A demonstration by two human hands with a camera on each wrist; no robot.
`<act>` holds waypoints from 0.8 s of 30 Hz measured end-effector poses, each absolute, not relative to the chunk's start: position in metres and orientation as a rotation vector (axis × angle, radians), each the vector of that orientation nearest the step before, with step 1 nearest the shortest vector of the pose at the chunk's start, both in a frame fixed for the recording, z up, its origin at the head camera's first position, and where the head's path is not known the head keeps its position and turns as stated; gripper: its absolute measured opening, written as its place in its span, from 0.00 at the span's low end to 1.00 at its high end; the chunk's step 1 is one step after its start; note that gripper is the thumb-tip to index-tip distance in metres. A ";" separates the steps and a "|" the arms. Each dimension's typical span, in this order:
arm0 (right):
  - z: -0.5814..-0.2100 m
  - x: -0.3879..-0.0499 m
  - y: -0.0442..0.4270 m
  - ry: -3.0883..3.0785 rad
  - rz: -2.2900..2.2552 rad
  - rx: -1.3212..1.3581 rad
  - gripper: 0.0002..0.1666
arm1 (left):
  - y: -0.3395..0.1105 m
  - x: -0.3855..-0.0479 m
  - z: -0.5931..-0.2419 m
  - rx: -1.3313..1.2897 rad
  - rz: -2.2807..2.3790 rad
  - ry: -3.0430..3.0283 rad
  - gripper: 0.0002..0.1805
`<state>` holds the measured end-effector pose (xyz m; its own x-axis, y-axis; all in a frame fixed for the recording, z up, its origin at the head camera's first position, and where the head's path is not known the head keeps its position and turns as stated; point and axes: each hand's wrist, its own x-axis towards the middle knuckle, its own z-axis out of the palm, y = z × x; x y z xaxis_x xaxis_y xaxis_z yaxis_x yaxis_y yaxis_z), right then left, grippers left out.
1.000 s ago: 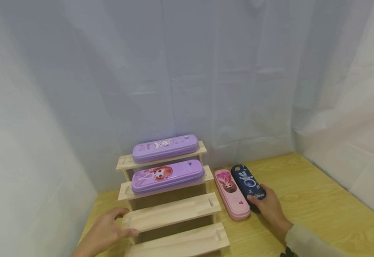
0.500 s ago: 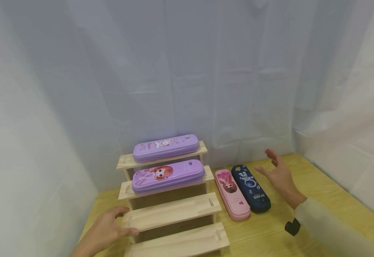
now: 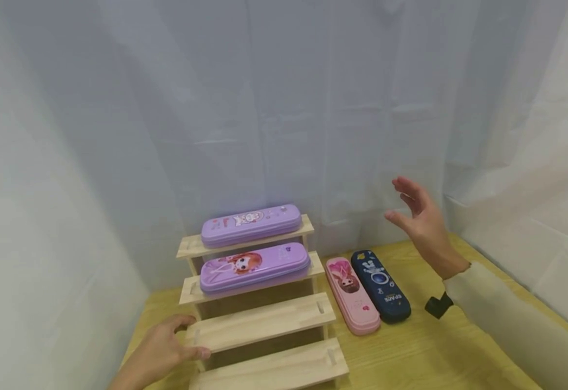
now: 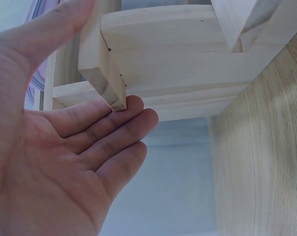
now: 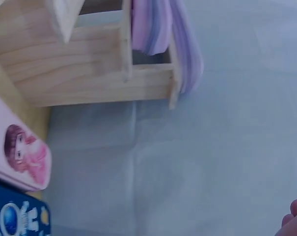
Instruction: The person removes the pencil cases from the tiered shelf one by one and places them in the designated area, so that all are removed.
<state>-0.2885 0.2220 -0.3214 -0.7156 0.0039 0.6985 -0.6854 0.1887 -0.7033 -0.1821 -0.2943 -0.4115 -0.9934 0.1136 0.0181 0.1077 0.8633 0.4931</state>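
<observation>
My left hand point(image 3: 159, 346) grips the left end of the third step down on a stepped wooden rack point(image 3: 264, 322), thumb at the front edge and index finger at the back. The left wrist view shows its other fingers point(image 4: 121, 130) against the wood's end. A purple pencil case point(image 3: 252, 225) lies on the top step, and a purple pencil case with a girl picture point(image 3: 255, 267) on the step below. Right of the rack, a pink pencil case point(image 3: 352, 295) and a navy space pencil case point(image 3: 380, 286) lie side by side. My right hand point(image 3: 423, 227) hangs above them, fingers spread, holding nothing.
The rack stands on a wood-grain table point(image 3: 440, 346). Pale cloth point(image 3: 284, 108) hangs behind and along both sides. A dark strap-like piece point(image 3: 438, 306) hangs at the right sleeve.
My right hand has let go of the navy pencil case and risen up and away from it. The left hand stays on the rack, and the pencil cases lie still.
</observation>
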 end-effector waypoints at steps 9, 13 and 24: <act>-0.289 -0.288 0.193 -1.874 1.585 0.779 0.42 | -0.294 -0.183 -0.412 0.180 0.792 3.033 0.47; -0.284 -0.287 0.179 -1.864 1.597 0.882 0.42 | -0.294 -0.182 -0.412 0.167 0.797 3.034 0.47; -0.280 -0.290 0.138 -1.922 1.609 1.045 0.44 | -0.298 -0.179 -0.412 0.171 0.807 3.043 0.46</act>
<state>-0.2896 0.1378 -0.2796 -0.6276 -0.2755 0.7282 -0.7653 0.0465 -0.6420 -0.1794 -0.2976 -0.4119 -0.9940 0.1018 0.0390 0.1077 0.8631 0.4934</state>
